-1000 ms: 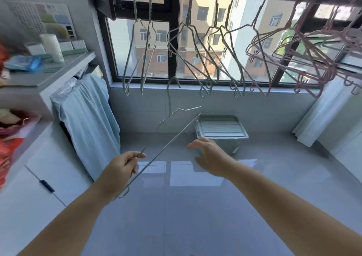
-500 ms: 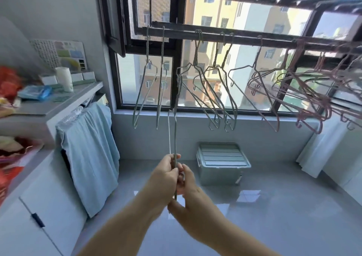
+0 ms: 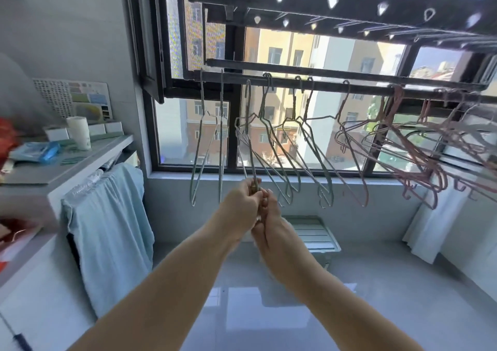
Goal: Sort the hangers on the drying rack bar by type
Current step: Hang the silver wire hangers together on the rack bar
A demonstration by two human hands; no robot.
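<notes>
Both hands meet just below the middle of the frame, the left hand (image 3: 243, 198) and the right hand (image 3: 271, 216) pressed together and clenched on the lower end of one silver wire hanger (image 3: 248, 135), which stands almost upright with its hook reaching the drying rack bar (image 3: 330, 87) at about 12 o'clock from the hands; whether the hook is already over the bar or only beside it cannot be told. The other silver hangers (image 3: 293, 146) hang on the bar from 11 to 1 o'clock, and the pink hangers (image 3: 419, 151) crowd together out toward 2 o'clock, tangled into each other. The held hanger is thin wire, so it is probably very light and springy; it would likely flex and twist if gripped only at the bottom, and the smooth metal may slide in the fingers. A firmer hold would seem to be higher, near the neck under the hook or at a shoulder bend, where the wire is stiffest. The neighbours' open ends sit close at 1 o'clock from the hands, so catching on them looks like the main risk.
</notes>
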